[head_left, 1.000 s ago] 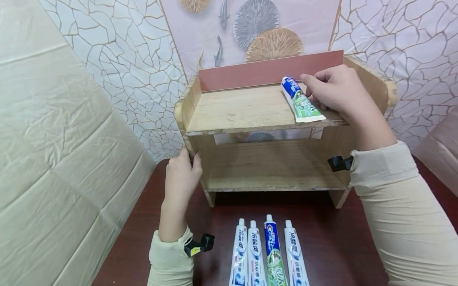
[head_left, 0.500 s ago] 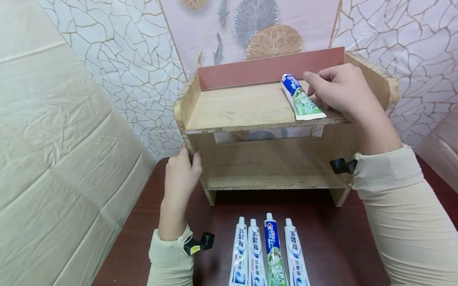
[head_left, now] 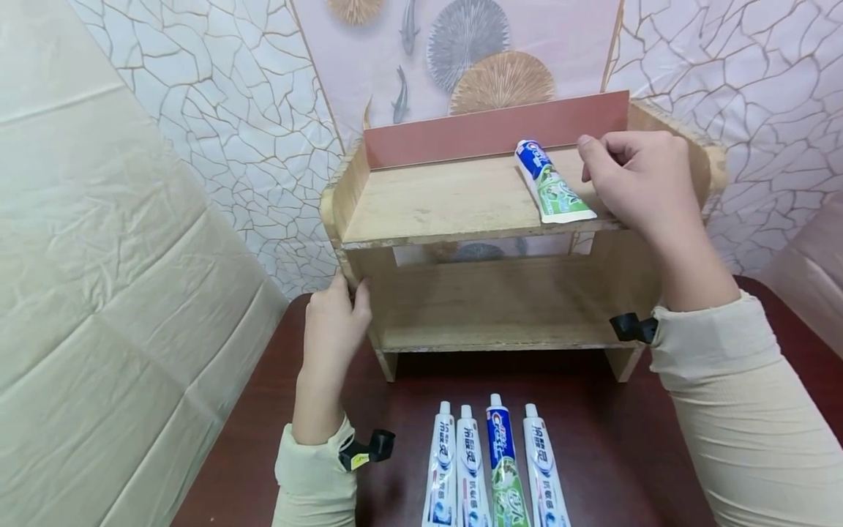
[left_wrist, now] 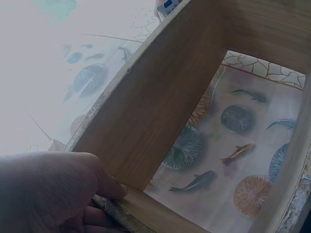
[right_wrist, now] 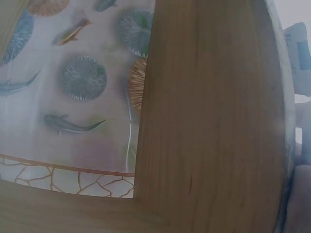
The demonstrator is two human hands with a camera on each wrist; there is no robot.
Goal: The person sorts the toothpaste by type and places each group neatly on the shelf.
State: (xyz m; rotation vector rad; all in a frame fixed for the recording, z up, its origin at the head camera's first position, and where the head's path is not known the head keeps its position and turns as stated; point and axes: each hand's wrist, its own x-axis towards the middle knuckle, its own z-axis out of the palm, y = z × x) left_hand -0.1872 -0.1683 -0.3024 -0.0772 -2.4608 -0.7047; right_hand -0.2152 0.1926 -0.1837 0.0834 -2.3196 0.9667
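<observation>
On the top board of a small wooden shelf (head_left: 428,205), a blue and green toothpaste tube (head_left: 555,189) lies at a slant, its cap toward the back and its flat end at the front edge. Just right of the tube hovers my right hand (head_left: 642,176), apart from it, with loosely bent fingers and nothing held. My left hand (head_left: 334,322) grips the shelf's left side panel; in the left wrist view the thumb of that hand (left_wrist: 58,189) lies on the wood's edge. The right wrist view mostly shows the shelf's underside (right_wrist: 214,116).
Several toothpaste tubes stand in a row on the dark red table (head_left: 395,454) before the shelf: white ones (head_left: 440,468) and one blue and green tube (head_left: 506,461). A reddish board (head_left: 494,139) runs along the shelf's back. Patterned cloth (head_left: 230,110) hangs behind.
My right hand has drawn away from the toothpaste tube to the right, leaving it on the top board. The left hand stays on the side panel.
</observation>
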